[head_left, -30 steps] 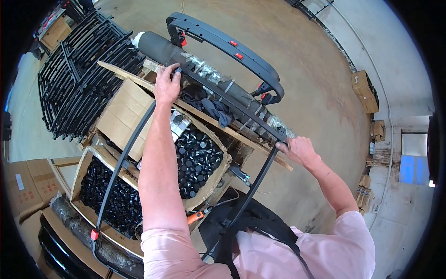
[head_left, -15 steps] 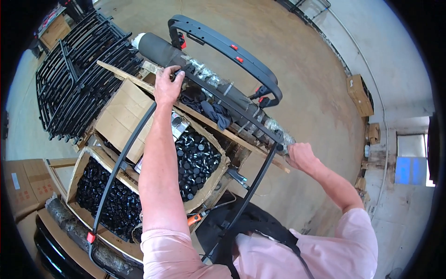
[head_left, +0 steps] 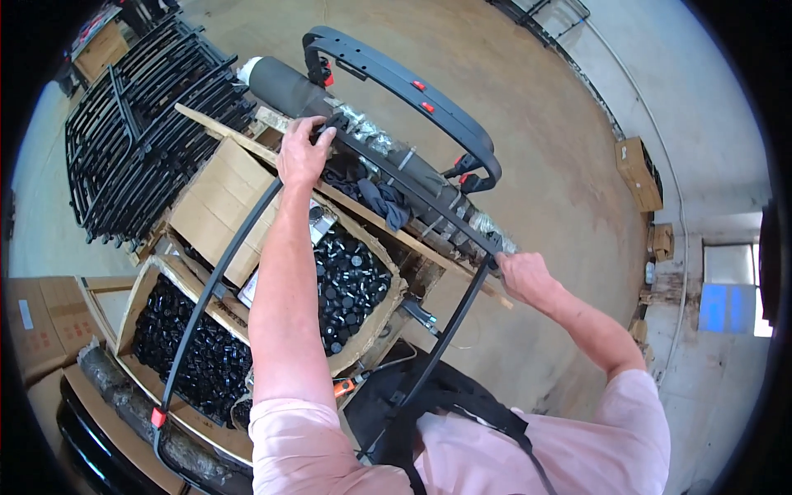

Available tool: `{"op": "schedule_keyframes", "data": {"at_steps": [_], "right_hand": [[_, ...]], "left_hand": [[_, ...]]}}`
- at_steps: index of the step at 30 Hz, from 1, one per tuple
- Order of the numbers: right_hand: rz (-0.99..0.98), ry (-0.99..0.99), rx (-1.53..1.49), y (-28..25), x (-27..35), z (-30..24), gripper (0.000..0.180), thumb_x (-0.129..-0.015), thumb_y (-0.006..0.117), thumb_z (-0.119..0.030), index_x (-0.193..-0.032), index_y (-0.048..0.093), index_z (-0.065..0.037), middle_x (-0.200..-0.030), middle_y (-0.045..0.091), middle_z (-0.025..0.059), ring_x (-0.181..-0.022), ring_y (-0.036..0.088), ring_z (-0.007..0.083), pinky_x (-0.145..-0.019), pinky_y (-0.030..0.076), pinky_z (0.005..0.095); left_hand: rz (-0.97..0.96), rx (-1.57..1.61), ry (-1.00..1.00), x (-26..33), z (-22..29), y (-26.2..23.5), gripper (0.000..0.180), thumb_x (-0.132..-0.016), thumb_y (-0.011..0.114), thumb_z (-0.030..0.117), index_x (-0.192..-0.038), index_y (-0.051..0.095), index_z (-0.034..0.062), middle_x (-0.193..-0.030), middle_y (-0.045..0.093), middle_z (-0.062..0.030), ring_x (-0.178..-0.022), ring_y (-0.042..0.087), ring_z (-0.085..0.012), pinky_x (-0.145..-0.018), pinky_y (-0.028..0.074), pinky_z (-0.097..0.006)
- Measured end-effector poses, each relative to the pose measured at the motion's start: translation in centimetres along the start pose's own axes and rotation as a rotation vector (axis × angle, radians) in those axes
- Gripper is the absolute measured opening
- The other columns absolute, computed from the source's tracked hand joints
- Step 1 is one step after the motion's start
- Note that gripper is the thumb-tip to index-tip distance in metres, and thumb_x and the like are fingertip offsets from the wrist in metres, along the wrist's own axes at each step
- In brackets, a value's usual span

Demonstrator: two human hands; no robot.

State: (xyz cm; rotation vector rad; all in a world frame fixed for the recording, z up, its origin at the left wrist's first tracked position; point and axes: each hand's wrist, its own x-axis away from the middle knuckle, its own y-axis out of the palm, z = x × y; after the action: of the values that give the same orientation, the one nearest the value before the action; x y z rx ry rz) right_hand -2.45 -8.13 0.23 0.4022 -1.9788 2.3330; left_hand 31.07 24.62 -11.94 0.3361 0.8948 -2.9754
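Observation:
A black tubular metal frame [head_left: 450, 332] lies across the workbench, its flat crossbar running from upper left to right. At the crossbar's left end, my left hand [head_left: 302, 153] is closed around the corner, thumb against the bar and fingertips partly hidden behind it. My right hand [head_left: 526, 276] is closed at the opposite corner, where the crossbar meets the right side tube; its fingers are partly out of sight. Beyond the crossbar stands a curved black part [head_left: 404, 85] with red clips. A long dark padded roll [head_left: 285, 87], wrapped in clear film, lies under the crossbar.
Open cartons of black-headed bolts [head_left: 351, 285] and small black parts [head_left: 186, 351] stand below the frame. Beside them lies an orange-handled tool [head_left: 344, 387]. Stacked black frames [head_left: 148, 132] fill the far left. A cardboard box [head_left: 639, 173] sits by the right wall.
My right hand has moved slightly left, in against the frame's corner. My left hand has shifted a little to the right along the other corner.

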Motion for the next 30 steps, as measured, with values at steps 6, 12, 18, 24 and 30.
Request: {"op": "schedule_keyframes", "data": {"at_steps": [6,12,18,24,30], "right_hand": [[0.058,-0.064,-0.028,1.7,0.3,1.0,0.024,-0.087,0.066,-0.020,-0.106,0.071,-0.006,-0.082,0.075,0.0130,-0.074,0.075,0.0334,-0.061,0.058,0.0467],[-0.137,-0.022,-0.027,2.1,-0.4,0.4,0.026,-0.091,0.066,-0.024,-0.103,0.062,-0.001,-0.081,0.072,0.0191,-0.074,0.072,0.0400,-0.063,0.056,0.0516],[-0.141,0.076,-0.122,2.0,-0.9,0.2,0.035,-0.096,0.067,-0.035,-0.091,0.063,0.000,-0.072,0.071,0.0192,-0.071,0.073,0.0396,-0.063,0.056,0.0516],[-0.129,0.089,-0.146,1.7,-1.4,-0.8,0.038,-0.098,0.066,-0.037,-0.093,0.063,0.001,-0.071,0.071,0.0205,-0.069,0.073,0.0389,-0.064,0.057,0.0505],[-0.148,0.142,-0.152,2.1,-0.4,0.5,0.039,-0.097,0.066,-0.037,-0.094,0.064,0.002,-0.072,0.071,0.0218,-0.071,0.074,0.0394,-0.067,0.058,0.0513]], "left_hand": [[-0.011,-0.001,-0.015,0.2,-1.3,0.0,0.032,-0.095,0.074,0.032,-0.125,0.075,0.0223,-0.128,0.068,-0.0084,-0.123,0.063,-0.0301,-0.103,0.051,-0.042],[-0.060,-0.012,0.027,0.4,-1.7,-0.2,0.047,-0.099,0.062,0.021,-0.146,0.058,0.0227,-0.139,0.068,-0.0079,-0.129,0.062,-0.0325,-0.108,0.049,-0.044],[-0.247,-0.231,-0.103,-1.5,2.8,-1.3,0.097,-0.085,0.082,0.052,-0.158,0.038,0.0060,-0.142,0.066,-0.0186,-0.128,0.064,-0.0368,-0.107,0.050,-0.046],[0.206,-0.264,-0.307,-3.4,-6.5,-10.7,0.063,-0.096,0.072,0.043,-0.144,0.056,0.0063,-0.128,0.071,-0.0187,-0.110,0.071,-0.0369,-0.094,0.056,-0.047],[-0.016,-0.551,0.144,-2.6,2.2,-2.6,0.075,-0.080,0.082,0.062,-0.121,0.062,0.0028,-0.120,0.070,-0.0196,-0.113,0.068,-0.0369,-0.095,0.055,-0.049]]}}
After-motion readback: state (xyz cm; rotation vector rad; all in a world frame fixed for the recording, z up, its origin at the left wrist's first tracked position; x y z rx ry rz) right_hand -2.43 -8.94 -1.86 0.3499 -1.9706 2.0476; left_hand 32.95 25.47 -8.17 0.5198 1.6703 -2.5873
